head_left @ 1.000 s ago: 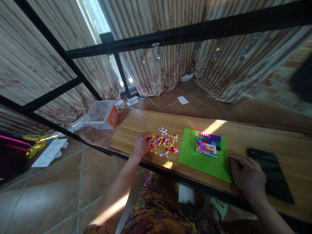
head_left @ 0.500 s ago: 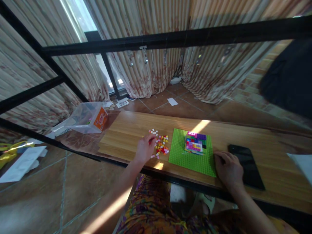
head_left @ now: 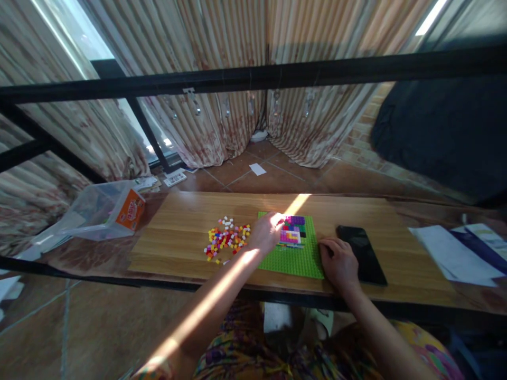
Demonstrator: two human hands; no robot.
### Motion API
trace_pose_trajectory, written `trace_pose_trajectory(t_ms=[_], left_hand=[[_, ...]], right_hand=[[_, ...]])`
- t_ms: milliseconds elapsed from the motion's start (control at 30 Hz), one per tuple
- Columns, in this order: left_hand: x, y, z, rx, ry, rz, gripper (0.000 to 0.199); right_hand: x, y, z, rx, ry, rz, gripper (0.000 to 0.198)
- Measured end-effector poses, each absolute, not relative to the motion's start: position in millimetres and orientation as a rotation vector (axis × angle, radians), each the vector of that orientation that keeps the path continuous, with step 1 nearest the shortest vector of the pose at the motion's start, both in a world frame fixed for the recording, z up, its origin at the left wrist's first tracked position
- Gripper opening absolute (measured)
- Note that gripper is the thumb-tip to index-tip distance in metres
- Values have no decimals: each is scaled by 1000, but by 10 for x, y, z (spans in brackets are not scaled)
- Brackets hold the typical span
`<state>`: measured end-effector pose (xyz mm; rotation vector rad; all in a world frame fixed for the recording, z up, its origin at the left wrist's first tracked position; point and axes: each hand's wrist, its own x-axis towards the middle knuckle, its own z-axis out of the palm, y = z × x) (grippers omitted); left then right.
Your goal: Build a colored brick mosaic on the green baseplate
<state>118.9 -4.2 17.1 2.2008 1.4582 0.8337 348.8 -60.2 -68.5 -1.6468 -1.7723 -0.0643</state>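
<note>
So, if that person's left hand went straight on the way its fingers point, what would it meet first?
Probably the multicoloured plastic brick build on the green studded baseplate. The left hand is right by the build's far-left corner; whether it touches is unclear.

The one view looks from the person's head, forward and down, over the lap to the desk at middling range and the curtains beyond; it is wide, left hand near its centre, right hand lower right.
</note>
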Motion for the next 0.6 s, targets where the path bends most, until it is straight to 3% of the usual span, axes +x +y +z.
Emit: trace_pose_trajectory(t_ms=[600], left_hand=[[1351,114,166,2560,1440,679,28]], right_hand=[[3455,-611,-642,-1652,-1759,-21,20]])
